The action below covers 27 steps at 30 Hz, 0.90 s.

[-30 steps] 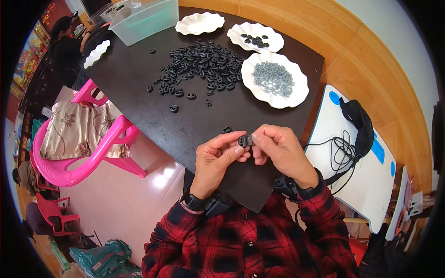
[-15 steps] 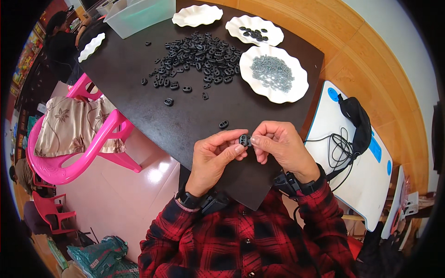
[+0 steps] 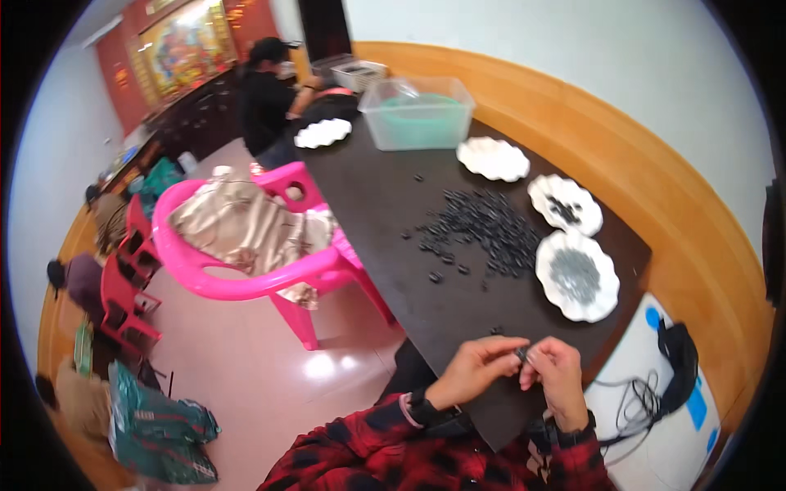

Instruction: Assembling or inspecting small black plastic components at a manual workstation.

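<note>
A small black two-hole cord lock (image 3: pixel 521 353) is pinched between the thumb and fingers of my left hand (image 3: pixel 471 375), above the near corner of the table. From the other side my right hand (image 3: pixel 560 375) closes its thumb and forefinger at the cord lock's edge; blur and fingers hide any smaller part there. Another cord lock piece (image 3: pixel 496 331) lies on the table just beyond my left fingers. Farther off spreads a pile of black cord lock pieces (image 3: pixel 491 233). Right of it, a wavy white plate (image 3: pixel 604 304) carries many small grey springs (image 3: pixel 575 275).
Behind the spring plate, a second white plate (image 3: pixel 591 214) holds several black pieces. A third white plate (image 3: pixel 494 159) and a clear plastic bin (image 3: pixel 416 131) stand farther back. A pink chair (image 3: pixel 221 282) is left of the dark table (image 3: pixel 393 237). Another person (image 3: pixel 270 106) works beyond it.
The view has swung up and left, so the table and my hands sit farther right and lower. Both hands still hold together at the cord lock.
</note>
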Each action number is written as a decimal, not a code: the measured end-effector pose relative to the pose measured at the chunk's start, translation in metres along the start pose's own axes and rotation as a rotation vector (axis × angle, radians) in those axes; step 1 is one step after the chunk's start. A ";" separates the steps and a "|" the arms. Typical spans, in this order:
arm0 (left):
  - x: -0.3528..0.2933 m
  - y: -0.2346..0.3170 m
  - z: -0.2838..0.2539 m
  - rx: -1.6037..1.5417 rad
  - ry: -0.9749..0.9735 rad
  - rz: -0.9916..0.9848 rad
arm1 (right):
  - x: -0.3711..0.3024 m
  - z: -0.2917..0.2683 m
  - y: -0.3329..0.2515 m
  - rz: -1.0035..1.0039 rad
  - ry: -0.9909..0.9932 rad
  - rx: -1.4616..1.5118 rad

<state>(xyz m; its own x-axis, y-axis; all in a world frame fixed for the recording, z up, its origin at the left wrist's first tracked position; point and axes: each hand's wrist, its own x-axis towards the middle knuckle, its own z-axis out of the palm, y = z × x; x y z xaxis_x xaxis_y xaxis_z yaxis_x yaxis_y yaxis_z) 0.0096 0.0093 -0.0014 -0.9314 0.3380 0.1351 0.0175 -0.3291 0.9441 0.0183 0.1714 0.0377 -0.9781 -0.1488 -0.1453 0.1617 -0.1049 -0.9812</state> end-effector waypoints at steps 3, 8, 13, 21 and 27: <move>-0.012 0.015 0.002 0.165 0.039 0.095 | -0.007 0.006 0.010 -0.033 -0.023 0.059; -0.018 0.028 -0.009 0.590 -0.017 0.280 | -0.003 0.011 0.011 0.077 -0.141 0.029; -0.007 0.033 -0.015 0.681 -0.089 0.351 | 0.006 0.009 0.005 0.104 -0.154 0.005; -0.007 0.032 -0.023 0.669 -0.167 0.321 | 0.011 0.010 0.001 0.180 -0.212 -0.069; -0.009 0.030 -0.028 0.649 -0.210 0.284 | 0.008 0.013 0.004 0.198 -0.190 -0.108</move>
<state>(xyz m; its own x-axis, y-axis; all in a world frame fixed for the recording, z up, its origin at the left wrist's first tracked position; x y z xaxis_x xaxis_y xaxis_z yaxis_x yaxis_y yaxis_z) 0.0080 -0.0282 0.0170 -0.7710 0.5005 0.3936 0.5193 0.1366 0.8436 0.0124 0.1568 0.0344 -0.8851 -0.3388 -0.3189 0.3221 0.0483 -0.9455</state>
